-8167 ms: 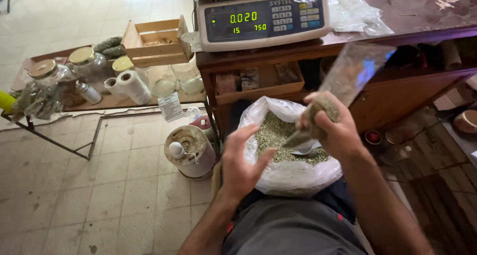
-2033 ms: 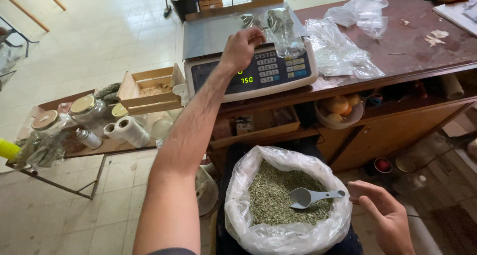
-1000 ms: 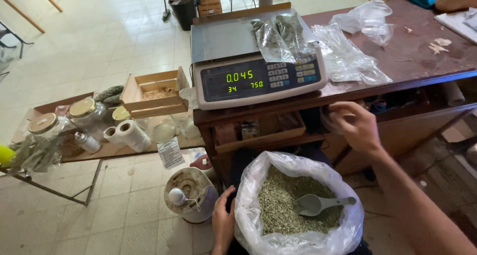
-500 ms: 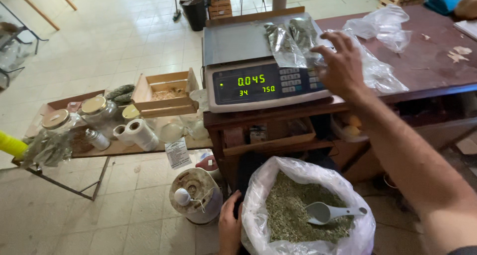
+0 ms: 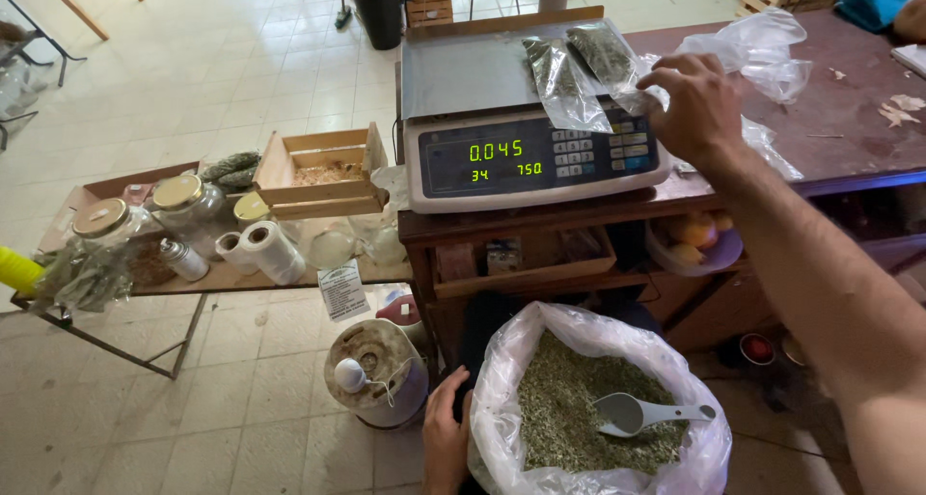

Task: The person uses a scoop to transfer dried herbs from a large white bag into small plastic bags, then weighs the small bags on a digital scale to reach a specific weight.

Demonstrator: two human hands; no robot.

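My right hand (image 5: 696, 107) reaches over the right end of the grey digital scale (image 5: 502, 109) and pinches the edge of a clear bag of dried herb (image 5: 610, 61) lying on its pan. A second clear herb bag (image 5: 559, 82) lies beside it on the pan. My left hand (image 5: 446, 445) holds the rim of a big white plastic sack (image 5: 502, 379) at the bottom, filled with dried green herb (image 5: 559, 408). A grey plastic scoop (image 5: 637, 416) rests in the herb.
The scale sits on a brown wooden counter (image 5: 849, 119) with loose clear bags (image 5: 752, 46). To the left, a low table (image 5: 193, 281) carries jars, paper rolls and a wooden crate (image 5: 323, 172). A round lidded container (image 5: 371, 374) stands on the tiled floor.
My right hand has left the scoop in the sack and risen to the scale, now gripping a herb bag there. My left hand has come back down to the sack's rim.
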